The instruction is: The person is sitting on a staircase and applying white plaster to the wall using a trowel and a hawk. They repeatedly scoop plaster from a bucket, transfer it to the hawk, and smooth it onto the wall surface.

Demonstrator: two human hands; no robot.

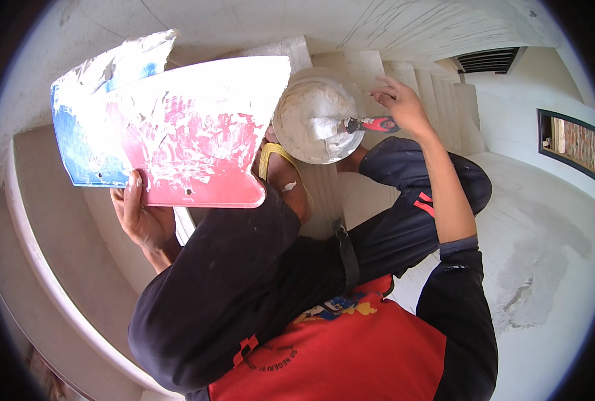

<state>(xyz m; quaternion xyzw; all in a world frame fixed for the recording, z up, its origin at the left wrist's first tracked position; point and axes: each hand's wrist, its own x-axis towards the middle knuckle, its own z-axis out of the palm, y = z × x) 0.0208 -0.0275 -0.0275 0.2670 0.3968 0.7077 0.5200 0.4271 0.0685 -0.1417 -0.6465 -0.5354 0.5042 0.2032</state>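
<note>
My left hand (140, 217) pinches the lower edges of two broad plastic putty spreaders, thumb in front. The red putty spreader (234, 144) lies over the blue putty spreader (77, 144), and both are thickly smeared with white putty. A round tub (287, 130), whitened with putty, stands between my feet. A putty knife (377, 124) with a red and black handle rests there, blade in the putty and handle out past the right rim. My right hand (403, 105) hovers just beyond that handle, fingers apart and holding nothing.
Pale stair steps (444, 100) run behind the tub, below a white wall. A yellow sandal strap (270, 157) shows on one foot. At right are a dark-framed window (571, 144) and a black vent grille (490, 60). A white ledge (57, 287) curves along the left.
</note>
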